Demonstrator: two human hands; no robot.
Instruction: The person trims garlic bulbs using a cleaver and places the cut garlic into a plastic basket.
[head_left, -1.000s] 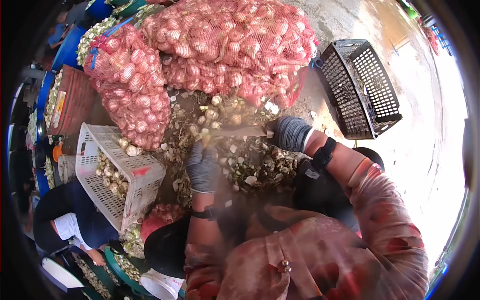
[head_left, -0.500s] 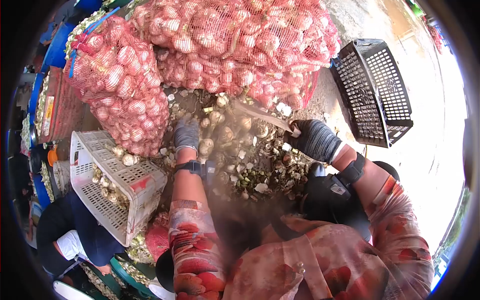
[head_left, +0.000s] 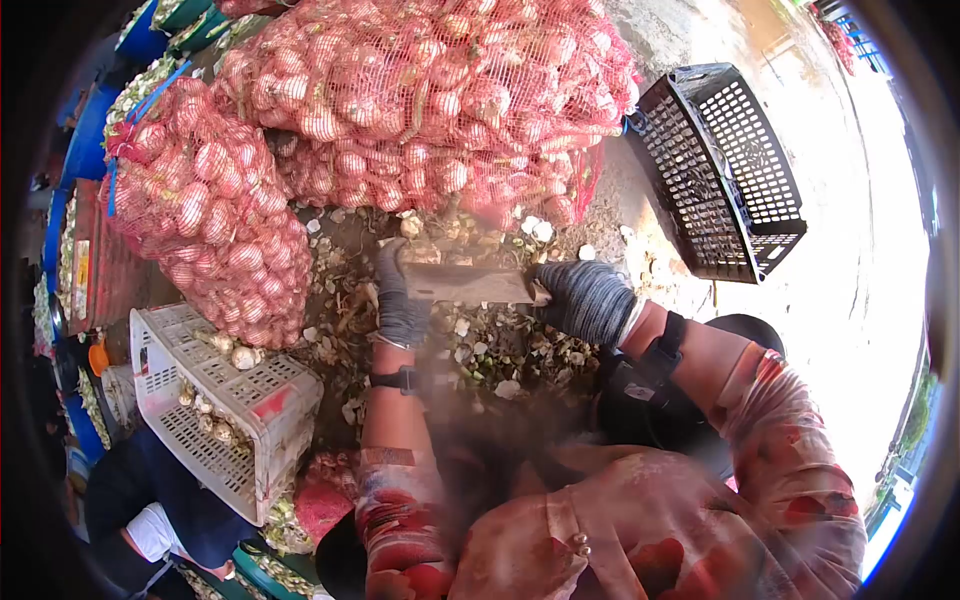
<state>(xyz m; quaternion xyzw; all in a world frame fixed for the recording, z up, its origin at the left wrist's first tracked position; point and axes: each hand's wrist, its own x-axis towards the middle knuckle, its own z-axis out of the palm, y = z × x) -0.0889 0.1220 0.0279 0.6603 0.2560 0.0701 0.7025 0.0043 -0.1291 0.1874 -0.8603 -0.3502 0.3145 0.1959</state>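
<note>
My right hand, in a grey knit glove, is wrapped round the handle of a wide-bladed knife. The blade points left, lying level across the view. Its far end meets my left hand, gloved the same way, with fingers pointing up and drawn together. Whatever those fingers hold is blurred and hidden. Behind the blade are loose garlic bulbs, partly smeared. Cut stems and peelings cover the ground below the knife.
Red mesh sacks of garlic stand across the back, and another leans at left. A white crate with garlic lies tilted at left; a black crate stands at right. A co-worker's arm shows at lower left.
Since half a second ago, the knife has swung from slanting to level, and my left hand has moved from the loose bulbs to the blade's end. The camera view has shifted too.
</note>
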